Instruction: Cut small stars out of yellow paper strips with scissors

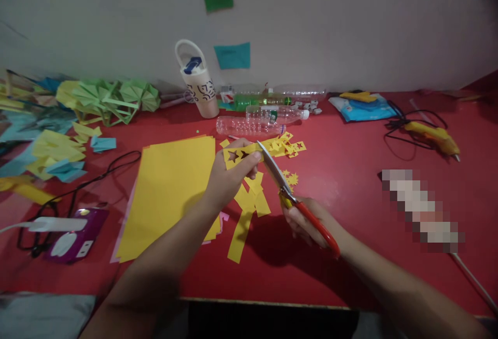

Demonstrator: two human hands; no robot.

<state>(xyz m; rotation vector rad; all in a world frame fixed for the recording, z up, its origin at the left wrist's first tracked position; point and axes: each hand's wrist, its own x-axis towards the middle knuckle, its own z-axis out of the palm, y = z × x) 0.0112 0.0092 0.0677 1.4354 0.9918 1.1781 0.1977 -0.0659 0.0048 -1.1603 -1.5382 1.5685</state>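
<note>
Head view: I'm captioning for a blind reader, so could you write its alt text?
A person's left hand holds a yellow strip with star holes, and the right hand holds scissors up to it. Yellow sheets and scraps lie nearby on a red table, bottles behind.

Left fingers (252,172) partly behind yellow strip (238,153)

No text is legible, the dark marks (206,90) on the white tumbler (209,107) and green label (273,116) on a clear bottle (291,115) included.
</note>
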